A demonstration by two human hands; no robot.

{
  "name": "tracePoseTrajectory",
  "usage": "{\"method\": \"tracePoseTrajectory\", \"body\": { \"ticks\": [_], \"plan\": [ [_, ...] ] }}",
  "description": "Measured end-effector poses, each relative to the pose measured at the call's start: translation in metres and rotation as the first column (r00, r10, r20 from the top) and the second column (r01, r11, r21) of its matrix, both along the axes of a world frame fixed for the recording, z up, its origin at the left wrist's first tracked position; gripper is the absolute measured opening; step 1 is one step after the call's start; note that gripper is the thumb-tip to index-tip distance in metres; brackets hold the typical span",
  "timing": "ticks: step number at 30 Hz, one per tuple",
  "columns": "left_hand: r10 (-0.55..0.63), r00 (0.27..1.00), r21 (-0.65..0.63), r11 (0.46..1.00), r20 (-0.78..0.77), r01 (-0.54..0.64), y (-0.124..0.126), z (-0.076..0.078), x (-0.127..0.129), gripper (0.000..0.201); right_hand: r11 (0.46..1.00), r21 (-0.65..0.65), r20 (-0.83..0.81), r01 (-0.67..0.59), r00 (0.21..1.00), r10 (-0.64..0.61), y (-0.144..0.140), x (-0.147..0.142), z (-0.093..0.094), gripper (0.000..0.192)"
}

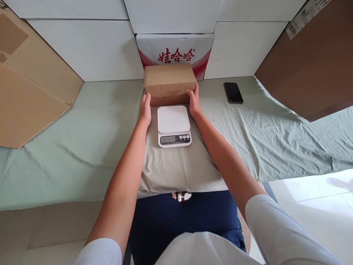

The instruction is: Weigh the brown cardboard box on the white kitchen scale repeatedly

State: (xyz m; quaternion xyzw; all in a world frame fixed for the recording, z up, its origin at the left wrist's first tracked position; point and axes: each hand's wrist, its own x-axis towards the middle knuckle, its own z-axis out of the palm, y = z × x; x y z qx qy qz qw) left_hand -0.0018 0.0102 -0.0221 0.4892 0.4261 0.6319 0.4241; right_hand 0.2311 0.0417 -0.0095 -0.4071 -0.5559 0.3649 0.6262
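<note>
1. A closed brown cardboard box point(168, 83) sits just behind the white digital kitchen scale point(174, 125).
2. The left hand point(145, 109) and right hand point(193, 101) press its opposite ends, fingers together and flat.
3. The scale rests on a green cloth-covered tabletop point(82, 147).
4. A black phone point(233, 92) lies well right of the scale.

Between my fingers point(145, 100): cardboard box point(168, 81), filling the whole gap, touched on both ends.
Just nearer me than my fingers: white scale point(173, 124), low, close to the box front.
Beyond my fingertips: printed carton point(176, 51) and white boxes point(91, 51), a wall right behind the box.
Outward of my left fingers: bare green sheet point(91, 125) on the table, open up to the leaning cardboard point(30, 88).
Outward of my right fingers point(194, 96): open sheet, then a phone point(233, 92) lying flat, well apart; brown board point(317, 66) farther out.
</note>
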Motion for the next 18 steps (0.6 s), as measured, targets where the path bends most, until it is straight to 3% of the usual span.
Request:
{"method": "tracePoseTrajectory", "body": {
  "ticks": [3,8,13,18],
  "plan": [
    [-0.006,0.999,-0.016,1.000,0.045,0.007,0.002,-0.003,-0.001,0.080,0.998,-0.061,-0.028,0.019,0.999,-0.021,0.000,0.002,-0.004,0.075],
    [0.033,0.996,-0.083,0.996,0.081,-0.026,0.004,0.000,-0.013,0.083,0.990,-0.137,-0.077,0.013,0.997,-0.024,0.008,0.008,-0.001,0.052],
    [0.060,0.995,-0.154,0.987,0.084,-0.046,0.003,0.007,-0.034,0.082,0.975,-0.215,-0.190,0.064,0.976,-0.106,0.021,0.024,0.006,0.066],
    [-0.029,0.998,-0.191,0.981,0.063,0.041,-0.002,0.012,-0.026,0.075,0.973,-0.228,-0.217,0.017,0.974,-0.068,0.016,0.025,0.010,0.066]
  ]
}}
